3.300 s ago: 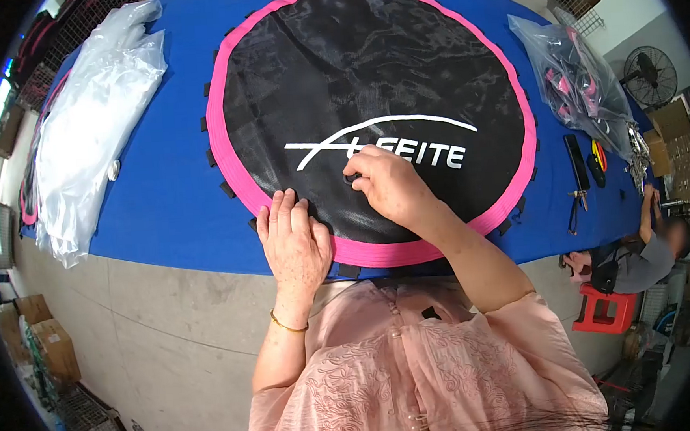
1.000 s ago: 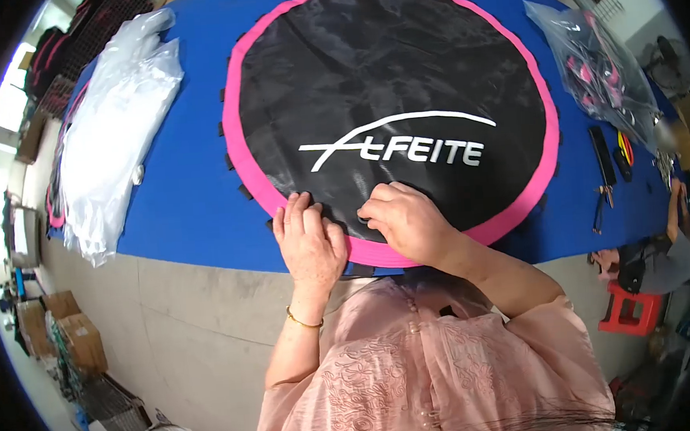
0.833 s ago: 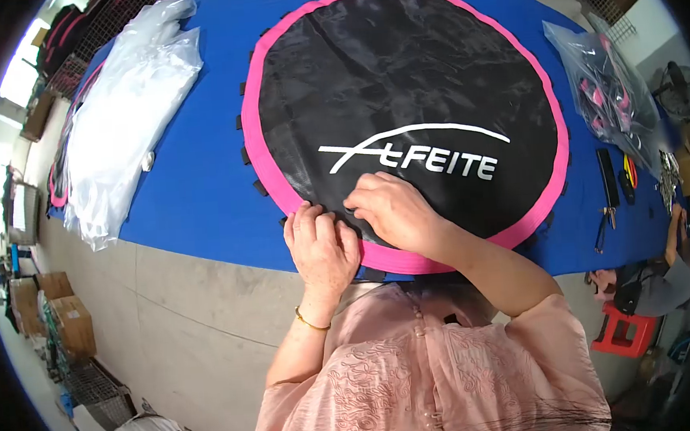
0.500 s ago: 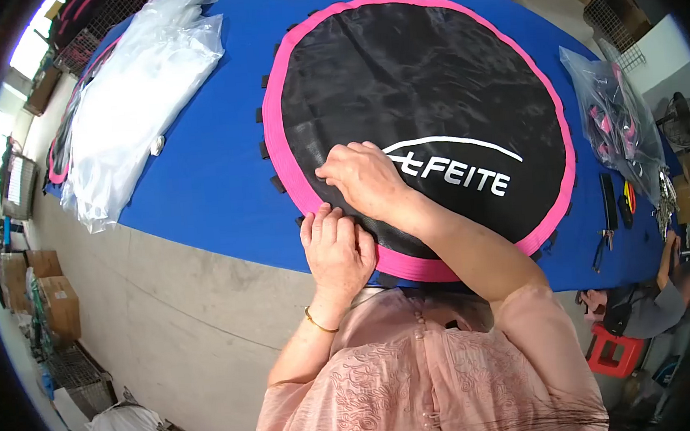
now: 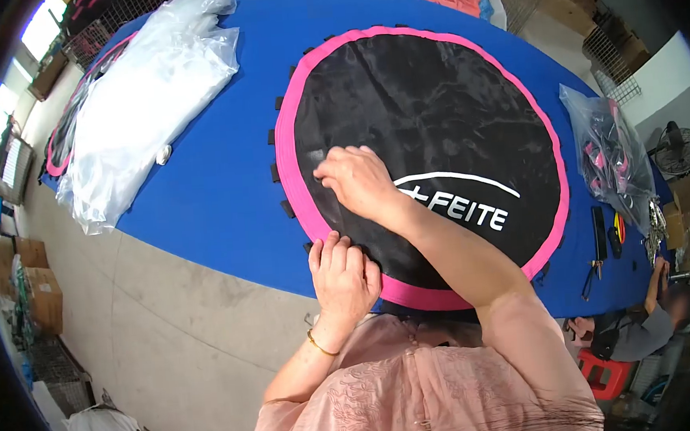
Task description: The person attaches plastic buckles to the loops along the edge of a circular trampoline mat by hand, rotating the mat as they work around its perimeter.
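Observation:
A round black mat [image 5: 433, 99] with a pink border and white lettering lies flat on the blue table cover [image 5: 200, 177]. Black tabs stick out around its edge. My left hand [image 5: 344, 275] rests on the pink border at the near left, its fingers lying over the edge. Over the left part of the black fabric is my right hand [image 5: 355, 179], thumb and fingers pinched together. Whatever it pinches, if anything, is too small or hidden to make out. My right forearm covers part of the lettering.
Clear plastic bags [image 5: 156, 93] lie at the left over another pink-edged piece. At the right are a plastic bag with pink and black parts [image 5: 610, 156], scissors [image 5: 592, 278] and small tools. A co-worker [image 5: 644, 331] is near a red stool [image 5: 605, 375]; a fan [image 5: 678, 150] stands behind.
My right hand has moved from beside the lettering toward the mat's left side, still pinched. My left hand stays on the near-left border. The view has shifted, so the mat sits lower and farther right.

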The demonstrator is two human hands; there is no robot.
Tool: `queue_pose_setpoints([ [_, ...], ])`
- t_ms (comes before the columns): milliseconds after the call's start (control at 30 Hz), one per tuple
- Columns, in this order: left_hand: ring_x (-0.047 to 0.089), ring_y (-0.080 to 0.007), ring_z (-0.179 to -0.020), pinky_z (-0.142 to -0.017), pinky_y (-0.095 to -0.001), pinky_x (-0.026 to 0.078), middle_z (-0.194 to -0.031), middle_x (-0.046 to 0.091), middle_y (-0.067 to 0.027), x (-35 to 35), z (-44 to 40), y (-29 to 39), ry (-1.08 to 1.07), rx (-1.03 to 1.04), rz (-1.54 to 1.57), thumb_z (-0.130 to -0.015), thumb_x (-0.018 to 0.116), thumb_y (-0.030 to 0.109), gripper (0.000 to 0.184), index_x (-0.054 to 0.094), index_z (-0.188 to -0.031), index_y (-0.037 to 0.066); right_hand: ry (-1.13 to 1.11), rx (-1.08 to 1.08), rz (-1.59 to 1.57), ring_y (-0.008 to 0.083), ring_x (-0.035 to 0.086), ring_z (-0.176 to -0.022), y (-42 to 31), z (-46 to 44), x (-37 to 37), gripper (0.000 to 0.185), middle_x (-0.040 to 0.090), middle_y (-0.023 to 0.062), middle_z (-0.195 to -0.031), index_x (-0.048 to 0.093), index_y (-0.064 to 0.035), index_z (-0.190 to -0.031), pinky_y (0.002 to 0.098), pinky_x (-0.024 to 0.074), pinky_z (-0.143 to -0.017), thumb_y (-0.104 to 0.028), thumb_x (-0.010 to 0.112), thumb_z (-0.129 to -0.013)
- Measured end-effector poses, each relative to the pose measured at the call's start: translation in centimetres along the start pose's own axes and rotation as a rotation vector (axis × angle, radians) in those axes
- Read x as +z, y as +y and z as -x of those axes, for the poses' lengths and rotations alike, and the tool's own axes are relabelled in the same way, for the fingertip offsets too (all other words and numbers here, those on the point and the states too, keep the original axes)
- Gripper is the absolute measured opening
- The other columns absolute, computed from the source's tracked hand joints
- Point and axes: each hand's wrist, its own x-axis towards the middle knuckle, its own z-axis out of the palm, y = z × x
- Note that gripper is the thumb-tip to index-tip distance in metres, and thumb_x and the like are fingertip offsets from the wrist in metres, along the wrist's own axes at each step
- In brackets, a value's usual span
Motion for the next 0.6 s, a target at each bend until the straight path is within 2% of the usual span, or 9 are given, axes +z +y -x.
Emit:
queue_pose_setpoints([
  [167,0.063,-0.0389,-0.122,-0.112,-0.0556,0.042,-0.113,0.070,-0.0196,0.0,0.0,0.1,0.014,0.001,0.002,-0.082,0.069,0.012,0.018,0.068,-0.096,0.000,-0.022,0.155,0.076,0.0315,0.071,-0.098,2.7,-3.0,0.5,0.010,0.073,0.0074,-0.100,0.080,-0.0110,-0.098,0.0473,0.0506,-0.088,-0.012,0.077,-0.088],
  [367,0.063,-0.0385,-0.122,-0.112,-0.0559,0.042,-0.113,0.070,-0.0193,0.1,0.0,0.0,0.002,0.015,-0.003,-0.083,0.068,0.013,0.019,0.068,-0.097,0.000,-0.037,0.155,0.099,0.0317,0.071,-0.096,2.0,-2.5,1.2,0.009,0.073,0.0081,-0.099,0.078,-0.0115,-0.095,0.0498,0.0527,-0.087,-0.014,0.078,-0.086],
  [467,0.064,-0.0382,-0.121,-0.112,-0.0561,0.043,-0.113,0.070,-0.0189,0.1,0.0,0.0,-0.007,0.013,-0.009,-0.083,0.067,0.013,0.019,0.068,-0.096,0.000,-0.021,0.112,-0.038,0.0281,0.070,-0.101,0.5,-0.3,1.3,0.009,0.069,0.0067,-0.100,0.076,-0.0117,-0.096,0.0459,0.0493,-0.092,-0.014,0.078,-0.087],
  [533,0.064,-0.0379,-0.121,-0.112,-0.0563,0.043,-0.112,0.071,-0.0186,0.0,0.0,0.0,-0.003,0.000,-0.008,-0.083,0.067,0.013,0.018,0.068,-0.097,0.000,0.055,0.104,-0.051,0.0286,0.070,-0.100,1.0,0.8,0.5,0.010,0.069,0.0070,-0.099,0.076,-0.0120,-0.097,0.0458,0.0502,-0.090,-0.014,0.077,-0.087],
  [600,0.064,-0.0379,-0.121,-0.112,-0.0564,0.043,-0.112,0.071,-0.0185,-0.1,0.0,0.0,-0.003,0.003,-0.001,-0.083,0.067,0.013,0.019,0.068,-0.097,0.000,0.035,0.140,0.051,0.0303,0.071,-0.096,2.5,1.4,-1.5,0.011,0.070,0.0080,-0.098,0.077,-0.0114,-0.097,0.0464,0.0529,-0.087,-0.013,0.078,-0.087],
])
